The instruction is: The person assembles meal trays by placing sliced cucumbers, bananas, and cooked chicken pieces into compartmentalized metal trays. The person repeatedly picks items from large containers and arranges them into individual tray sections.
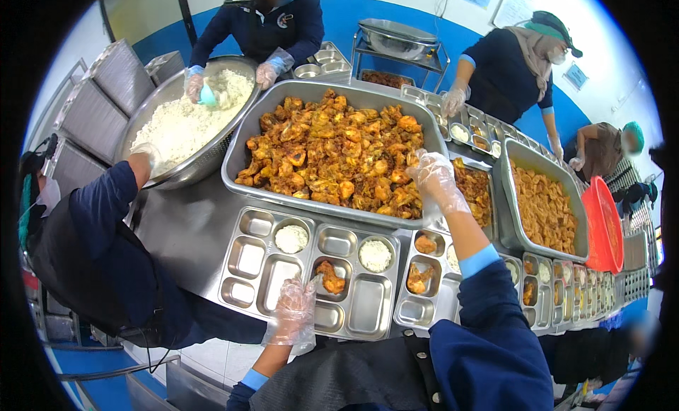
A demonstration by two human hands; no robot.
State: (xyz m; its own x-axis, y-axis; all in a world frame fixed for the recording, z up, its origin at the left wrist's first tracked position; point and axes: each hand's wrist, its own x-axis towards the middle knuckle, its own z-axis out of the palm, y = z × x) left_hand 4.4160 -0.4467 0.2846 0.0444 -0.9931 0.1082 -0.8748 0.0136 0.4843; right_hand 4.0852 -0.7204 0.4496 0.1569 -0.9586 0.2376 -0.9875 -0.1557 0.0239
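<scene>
My left hand (291, 310), in a clear plastic glove, lies with its fingers extended over the lower edges of two steel compartment trays. The left tray (271, 271) holds a scoop of white rice (291, 238). In the tray (370, 298) beside it are rice and a piece of fried chicken (330, 277), close to my left fingertips. My gloved right hand (436, 179) reaches over the right rim of a large grey tub (322, 211) heaped with fried chicken (332, 153). Its fingers are closed on a chicken piece, partly hidden by the glove.
At far left, a co-worker scoops rice from a steel basin (237, 121); another person's arm reaches in from the left. A second tub (506, 192) of brown food pieces and a red basket (603, 223) stand right. Filled trays (537, 291) line the table edge. Tray stacks (88, 121) stand left.
</scene>
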